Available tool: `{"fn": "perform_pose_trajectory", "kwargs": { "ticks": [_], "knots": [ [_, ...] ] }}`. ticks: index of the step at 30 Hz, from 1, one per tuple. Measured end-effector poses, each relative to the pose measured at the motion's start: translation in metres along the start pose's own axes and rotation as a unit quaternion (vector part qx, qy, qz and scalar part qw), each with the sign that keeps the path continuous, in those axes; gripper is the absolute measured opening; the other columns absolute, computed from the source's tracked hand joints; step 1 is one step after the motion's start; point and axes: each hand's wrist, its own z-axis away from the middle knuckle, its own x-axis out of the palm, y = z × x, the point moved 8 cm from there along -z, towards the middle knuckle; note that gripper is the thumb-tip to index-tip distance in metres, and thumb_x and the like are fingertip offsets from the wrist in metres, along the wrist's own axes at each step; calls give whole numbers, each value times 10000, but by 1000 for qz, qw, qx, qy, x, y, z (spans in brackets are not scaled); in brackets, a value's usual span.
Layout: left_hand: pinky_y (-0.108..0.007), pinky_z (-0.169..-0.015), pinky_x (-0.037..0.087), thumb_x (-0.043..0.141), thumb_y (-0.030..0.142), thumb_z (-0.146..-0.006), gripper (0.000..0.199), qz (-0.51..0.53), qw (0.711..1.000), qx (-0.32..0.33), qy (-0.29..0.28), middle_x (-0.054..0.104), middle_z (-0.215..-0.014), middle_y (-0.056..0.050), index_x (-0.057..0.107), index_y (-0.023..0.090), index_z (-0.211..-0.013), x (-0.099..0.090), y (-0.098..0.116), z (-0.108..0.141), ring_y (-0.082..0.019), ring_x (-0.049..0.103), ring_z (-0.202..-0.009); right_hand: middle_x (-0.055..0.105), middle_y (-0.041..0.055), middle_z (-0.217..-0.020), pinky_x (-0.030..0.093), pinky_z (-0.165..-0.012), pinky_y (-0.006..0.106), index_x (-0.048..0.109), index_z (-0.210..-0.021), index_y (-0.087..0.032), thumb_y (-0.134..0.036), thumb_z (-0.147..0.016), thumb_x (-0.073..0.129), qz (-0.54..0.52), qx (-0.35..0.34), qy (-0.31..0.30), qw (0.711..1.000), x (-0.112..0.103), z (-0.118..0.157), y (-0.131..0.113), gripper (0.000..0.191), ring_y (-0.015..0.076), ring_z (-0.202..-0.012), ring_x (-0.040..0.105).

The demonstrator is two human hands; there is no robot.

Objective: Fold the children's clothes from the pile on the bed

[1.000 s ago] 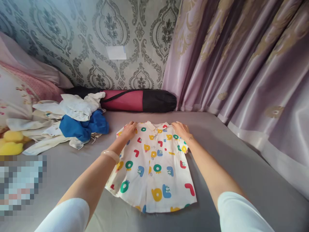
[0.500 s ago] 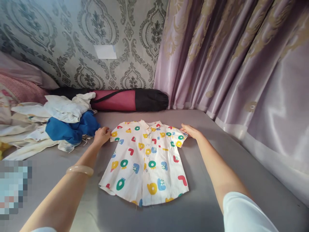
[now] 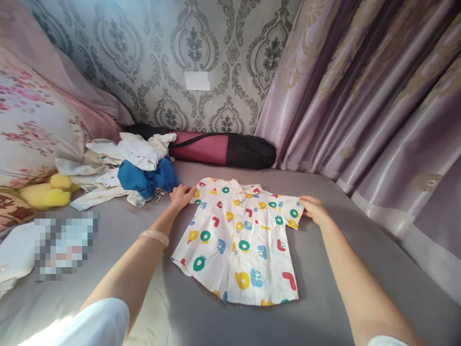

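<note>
A white short-sleeved shirt (image 3: 234,240) with a collar lies spread front up, collar away from me. Its print is colourful letters in red, yellow, green and blue. At the sleeve on the left, my left hand (image 3: 182,197) is closed with its fingers on the cuff. My right hand (image 3: 314,209) pinches the cuff of the other sleeve, fingers partly hidden by the cloth and hand. Both sleeves are stretched outward and the hem curves towards me.
Under the shirt is a grey sheet (image 3: 324,278). Piled white clothes (image 3: 142,151) and a blue garment (image 3: 147,178) lie at left, near a yellow plush toy (image 3: 46,192) and floral pillow (image 3: 32,125). A maroon-and-black rolled bag (image 3: 201,146) lies along the wall, beside purple curtains (image 3: 306,96).
My view has swung left, so more of the pillow and toy shows. My right hand's fingers have closed on the sleeve cuff. The shirt stays spread, with my left hand still at its sleeve.
</note>
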Motion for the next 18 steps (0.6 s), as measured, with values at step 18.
{"fn": "perform_pose_trajectory", "kwargs": {
  "ticks": [18],
  "knots": [
    [-259, -630, 444, 655, 555, -625, 389, 289, 957, 18, -15, 641, -694, 14, 569, 201, -764, 7, -4, 3, -175, 593, -719, 553, 225, -1271, 385, -958, 407, 625, -1175, -119, -62, -898, 360, 390, -121, 140, 902, 22, 35, -36, 388, 318, -1169, 535]
  ]
}}
